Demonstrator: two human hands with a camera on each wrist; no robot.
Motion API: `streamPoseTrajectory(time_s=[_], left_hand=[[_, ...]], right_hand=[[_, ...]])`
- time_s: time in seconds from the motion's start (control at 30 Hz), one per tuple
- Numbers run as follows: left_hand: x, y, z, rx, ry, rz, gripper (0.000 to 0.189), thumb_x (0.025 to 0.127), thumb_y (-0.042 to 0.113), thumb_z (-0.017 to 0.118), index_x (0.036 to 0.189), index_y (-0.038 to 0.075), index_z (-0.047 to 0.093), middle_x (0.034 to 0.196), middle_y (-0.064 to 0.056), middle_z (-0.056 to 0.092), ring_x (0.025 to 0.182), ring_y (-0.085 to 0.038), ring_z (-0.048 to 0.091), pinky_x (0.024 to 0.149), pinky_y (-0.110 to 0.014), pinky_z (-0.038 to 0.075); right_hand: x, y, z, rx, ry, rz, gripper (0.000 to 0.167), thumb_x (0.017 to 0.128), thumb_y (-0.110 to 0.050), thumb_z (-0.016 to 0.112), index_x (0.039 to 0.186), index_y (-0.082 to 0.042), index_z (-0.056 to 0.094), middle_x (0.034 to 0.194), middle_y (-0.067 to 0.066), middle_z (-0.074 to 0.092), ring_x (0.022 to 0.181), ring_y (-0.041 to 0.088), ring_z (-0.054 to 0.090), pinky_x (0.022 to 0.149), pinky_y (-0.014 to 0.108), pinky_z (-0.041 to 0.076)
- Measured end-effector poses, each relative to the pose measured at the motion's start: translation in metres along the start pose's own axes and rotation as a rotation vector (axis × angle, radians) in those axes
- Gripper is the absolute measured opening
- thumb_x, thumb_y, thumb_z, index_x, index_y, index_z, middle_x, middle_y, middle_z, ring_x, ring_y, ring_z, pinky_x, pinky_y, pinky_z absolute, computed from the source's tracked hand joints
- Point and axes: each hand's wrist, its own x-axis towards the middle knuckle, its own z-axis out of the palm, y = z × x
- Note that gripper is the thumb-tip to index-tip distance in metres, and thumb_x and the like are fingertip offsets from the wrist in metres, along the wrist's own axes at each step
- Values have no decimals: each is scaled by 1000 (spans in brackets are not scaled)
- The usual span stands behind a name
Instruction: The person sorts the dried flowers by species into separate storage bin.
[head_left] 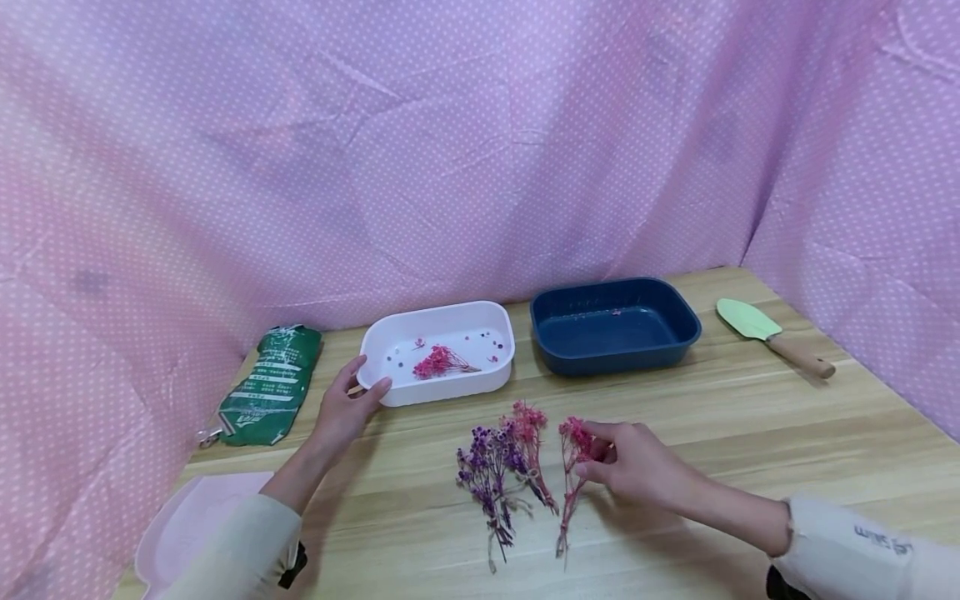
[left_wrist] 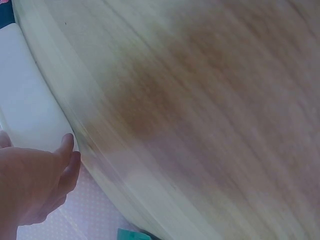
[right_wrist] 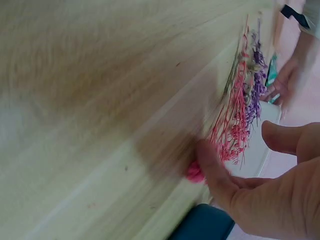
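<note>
In the head view, my left hand [head_left: 348, 412] holds the near left corner of a white plastic tub [head_left: 450, 392], thumb on the front wall and fingers at the left end. A pink dried-flower sprig [head_left: 442, 362] and scattered loose blossoms lie inside. My right hand [head_left: 645, 462] is at another pink dried-flower sprig [head_left: 572, 492] on the table, fingertips at its blossoms and upper stem. The right wrist view shows the thumb [right_wrist: 282, 137] and forefinger apart, with pink flowers [right_wrist: 235, 120] between them. Left of this sprig lie another pink sprig [head_left: 528, 425] and a purple dried-flower bunch [head_left: 483, 471].
A dark blue tub [head_left: 615, 362] stands right of the white one. At the far right lies a trowel [head_left: 750, 320] with a pale green blade and wooden handle. On the left are a green printed bag [head_left: 273, 383] and a pale pink flat item [head_left: 195, 517]. Dotted pink cloth surrounds the wooden table.
</note>
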Motion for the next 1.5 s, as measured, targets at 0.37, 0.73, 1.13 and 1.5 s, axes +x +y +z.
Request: streamPoseTrajectory(time_s=[0.37, 0.73, 1.13, 1.5], left_hand=[[2, -1, -1, 3, 1, -5, 81, 92, 42, 62, 155, 20, 16, 150, -18, 29, 130, -33, 39, 104, -41, 42], [0, 1, 0, 6, -7, 2, 84, 91, 46, 62, 155, 22, 15, 149, -18, 29, 129, -33, 39, 103, -40, 43], [2, -1, -1, 8, -13, 4, 85, 89, 48, 63, 155, 22, 16, 148, -17, 29, 127, -31, 40, 102, -38, 45], [1, 0, -1, -2, -16, 0, 81, 93, 42, 61, 155, 20, 16, 149, -18, 28, 128, -33, 40, 102, -39, 44]], right_hand=[[2, -2, 12, -377, 76, -55, 57, 78, -41, 78, 114, 1, 62, 98, 8, 51, 80, 17, 52, 65, 30, 51], [4, 2, 18, -645, 62, -127, 53, 84, -21, 71, 124, 9, 55, 116, 27, 58, 102, 39, 59, 75, 54, 54], [14, 7, -11, -212, 24, -79, 60, 70, 20, 61, 127, 2, 58, 69, 0, 54, 61, 13, 48, 47, 23, 40], [19, 8, -39, 384, -58, -16, 65, 80, 15, 62, 141, 6, 42, 89, 13, 60, 73, 21, 60, 60, 34, 59]])
